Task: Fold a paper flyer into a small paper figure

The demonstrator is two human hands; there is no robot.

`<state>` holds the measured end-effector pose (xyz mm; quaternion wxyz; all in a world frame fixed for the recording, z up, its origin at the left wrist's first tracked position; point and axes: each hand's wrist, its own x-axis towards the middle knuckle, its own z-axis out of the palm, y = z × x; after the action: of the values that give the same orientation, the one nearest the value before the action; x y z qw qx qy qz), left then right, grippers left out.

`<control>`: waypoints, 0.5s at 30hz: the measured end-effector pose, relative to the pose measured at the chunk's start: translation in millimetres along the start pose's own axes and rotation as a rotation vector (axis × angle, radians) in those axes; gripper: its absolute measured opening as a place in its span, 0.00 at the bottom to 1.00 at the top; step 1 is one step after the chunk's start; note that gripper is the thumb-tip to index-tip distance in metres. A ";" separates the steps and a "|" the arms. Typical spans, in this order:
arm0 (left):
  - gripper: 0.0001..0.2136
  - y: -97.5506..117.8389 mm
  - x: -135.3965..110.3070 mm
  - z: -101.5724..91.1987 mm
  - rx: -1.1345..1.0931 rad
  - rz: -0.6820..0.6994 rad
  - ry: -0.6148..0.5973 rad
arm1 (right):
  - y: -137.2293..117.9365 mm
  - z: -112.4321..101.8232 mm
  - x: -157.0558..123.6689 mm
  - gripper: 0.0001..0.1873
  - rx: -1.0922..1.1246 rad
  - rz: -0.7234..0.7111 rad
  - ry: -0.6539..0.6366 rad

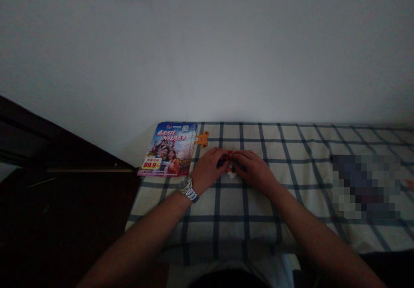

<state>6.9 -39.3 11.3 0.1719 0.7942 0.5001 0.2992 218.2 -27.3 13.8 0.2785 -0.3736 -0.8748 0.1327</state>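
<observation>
Both hands meet over the checked cloth, with a small red and white piece of printed paper (230,174) between them. It looks folded, though the fingers cover much of it. My left hand (209,168), with a metal watch (188,189) on its wrist, grips the paper's left side with bent fingers. On the opposite side, my right hand (255,169) pinches the paper near its top edge. The fingertips of the two hands nearly touch. To the left of my left hand lies a stack of printed flyers (168,150), a blue and pink sheet on top.
A white and dark-blue checked cloth (226,201) covers the surface, which ends at a pale wall (226,55). An orange bear figure (202,139) shows beside the flyers. A pixelated dark item (365,186) lies at the right. Dark floor (64,223) is at the left.
</observation>
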 end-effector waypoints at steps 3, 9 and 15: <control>0.11 -0.3 0.2 0.5 -0.007 0.002 -0.002 | -1.7 -0.8 0.8 0.15 -0.006 0.001 0.002; 0.12 1.4 2.0 -0.5 -0.010 0.006 -0.004 | -1.3 0.1 1.1 0.15 -0.007 -0.007 -0.004; 0.12 -0.5 1.2 0.8 -0.008 0.003 -0.004 | -1.5 -0.2 0.3 0.15 -0.029 -0.006 -0.019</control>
<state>7.5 -38.0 10.7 0.1758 0.7949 0.4972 0.3000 217.3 -28.0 14.7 0.2653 -0.3736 -0.8804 0.1224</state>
